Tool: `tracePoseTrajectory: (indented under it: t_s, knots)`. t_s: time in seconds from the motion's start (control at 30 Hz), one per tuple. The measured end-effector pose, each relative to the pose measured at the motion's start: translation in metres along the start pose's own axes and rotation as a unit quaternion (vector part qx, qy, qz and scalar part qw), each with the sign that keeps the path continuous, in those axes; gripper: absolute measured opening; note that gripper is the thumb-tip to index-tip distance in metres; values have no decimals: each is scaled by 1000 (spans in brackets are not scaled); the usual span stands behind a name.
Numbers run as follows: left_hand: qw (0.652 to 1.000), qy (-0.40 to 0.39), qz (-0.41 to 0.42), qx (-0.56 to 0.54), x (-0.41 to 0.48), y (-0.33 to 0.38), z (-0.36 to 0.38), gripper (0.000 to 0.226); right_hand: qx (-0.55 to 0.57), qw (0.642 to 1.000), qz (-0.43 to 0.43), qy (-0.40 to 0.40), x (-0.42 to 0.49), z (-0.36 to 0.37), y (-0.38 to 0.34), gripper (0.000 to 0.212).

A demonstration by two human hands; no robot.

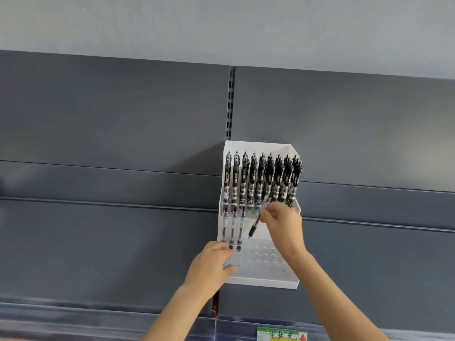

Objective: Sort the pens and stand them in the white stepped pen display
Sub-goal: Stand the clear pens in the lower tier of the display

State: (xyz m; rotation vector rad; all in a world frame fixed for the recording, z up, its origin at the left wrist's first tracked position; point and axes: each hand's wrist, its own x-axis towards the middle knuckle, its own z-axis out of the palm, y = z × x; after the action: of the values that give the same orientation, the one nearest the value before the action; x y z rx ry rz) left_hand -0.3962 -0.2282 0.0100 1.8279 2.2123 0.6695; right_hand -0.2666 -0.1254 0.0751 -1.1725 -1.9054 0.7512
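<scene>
Shelf label (282, 334) sits nearest at 6 o'clock; above it the left hand (211, 265) grips the white stepped pen display (266, 283) at its 7 o'clock corner, thumb and curled fingers round the edge, likely steadying it. The right hand (283, 225), mid-display, pinches a black pen (254, 226) by the upper barrel, tip slanting to 7 o'clock, probably aiming beside the three pens (232, 227) standing middle-tier left. The front holes (264, 257) hold nothing, and the back row of pens (261, 178) at 12 o'clock looks full.
</scene>
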Motion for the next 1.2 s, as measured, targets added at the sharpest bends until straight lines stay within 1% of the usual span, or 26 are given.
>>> tracePoseTrajectory:
  t_s: [0.13, 0.2, 0.4, 0.57, 0.7, 0.77, 0.83, 0.9, 0.97, 1.07, 1.13, 1.2]
  knots:
    - [1000, 4, 0, 6, 2, -1, 1, 44, -97, 993, -28, -62, 1, 21, 9, 18]
    - [1000, 4, -3, 6, 3, -1, 2, 43, -130, 988, -23, -84, -2, 29, 14, 19]
    - [1000, -2, 2, 13, 5, -2, 2, 43, -149, 986, -6, -75, -1, 32, 18, 21]
    - [1000, -9, 0, 20, 4, 0, -1, 44, -137, 987, 2, -79, -3, 33, 14, 21]
    - [999, -14, -5, 28, 2, 7, -3, 43, -121, 988, 22, -98, -12, 23, 20, 30]
    - [999, -17, -16, 38, 1, 13, -2, 44, -118, 988, 28, -100, -22, 13, 31, 33]
    - [998, -6, -26, 51, 0, 26, -1, 42, -113, 990, 27, -85, -32, -3, 45, 30]
    - [998, 11, -17, 56, 1, 46, 2, 42, -114, 991, 32, -69, -42, -24, 59, 25]
    - [999, 19, 3, 48, 4, 69, 8, 42, -138, 988, 42, -60, -50, -49, 77, 26]
    - [999, 12, 17, 37, 7, 109, 27, 42, -193, 977, 55, -77, -62, -96, 107, 36]
    - [999, -3, 15, 30, 7, 137, 46, 44, -228, 967, 58, -98, -72, -130, 126, 46]
    - [999, -14, 11, 31, 6, 168, 66, 47, -264, 956, 65, -115, -82, -165, 148, 50]
